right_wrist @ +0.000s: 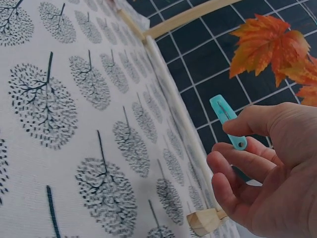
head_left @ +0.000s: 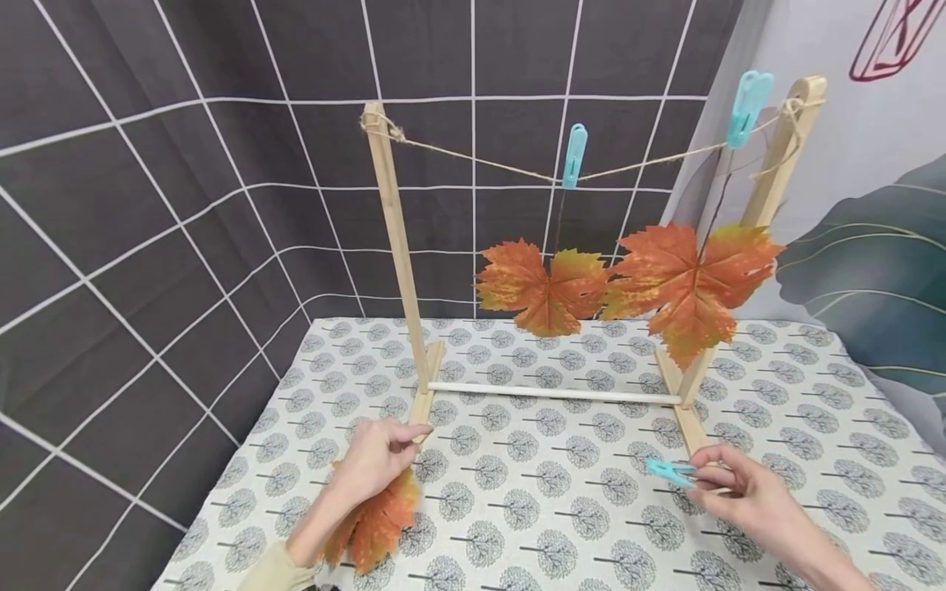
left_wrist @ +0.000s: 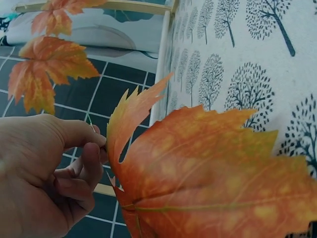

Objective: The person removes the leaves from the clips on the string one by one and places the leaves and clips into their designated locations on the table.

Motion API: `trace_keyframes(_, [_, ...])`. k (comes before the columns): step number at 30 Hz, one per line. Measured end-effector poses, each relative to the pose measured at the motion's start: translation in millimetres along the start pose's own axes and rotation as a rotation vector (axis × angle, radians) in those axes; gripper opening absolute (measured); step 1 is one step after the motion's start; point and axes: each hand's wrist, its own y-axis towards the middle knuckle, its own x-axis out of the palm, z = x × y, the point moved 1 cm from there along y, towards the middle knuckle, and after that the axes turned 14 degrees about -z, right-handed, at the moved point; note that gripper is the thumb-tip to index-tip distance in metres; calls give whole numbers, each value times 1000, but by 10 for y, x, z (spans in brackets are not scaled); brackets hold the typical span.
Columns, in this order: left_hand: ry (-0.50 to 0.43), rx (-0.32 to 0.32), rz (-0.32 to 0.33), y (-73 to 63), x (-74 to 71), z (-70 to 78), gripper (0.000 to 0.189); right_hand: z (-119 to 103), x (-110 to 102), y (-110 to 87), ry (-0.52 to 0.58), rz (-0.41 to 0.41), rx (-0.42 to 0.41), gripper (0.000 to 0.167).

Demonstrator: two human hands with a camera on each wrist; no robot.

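Orange leaf (head_left: pixel 380 529) in the left hand (head_left: pixel 375 458), blue clothespin (head_left: pixel 671 472) in the right hand (head_left: pixel 755 495), both in narrow fingertip grips.

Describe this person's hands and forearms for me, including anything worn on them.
The left hand is ungloved, with a pale beige fabric sleeve near its wrist. The right hand is ungloved too, and no sleeve shows on the visible part of its forearm. I see no rings or markings on either hand.
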Motion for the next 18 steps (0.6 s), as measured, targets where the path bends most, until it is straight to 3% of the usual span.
trace_keyframes(9, [23, 1, -35, 36, 93, -43, 34, 107, 69, 30, -3, -41, -87, 32])
trace_keyframes(18, [57, 21, -42, 54, 161, -83, 33, 198, 121, 25, 1, -38, -90, 33])
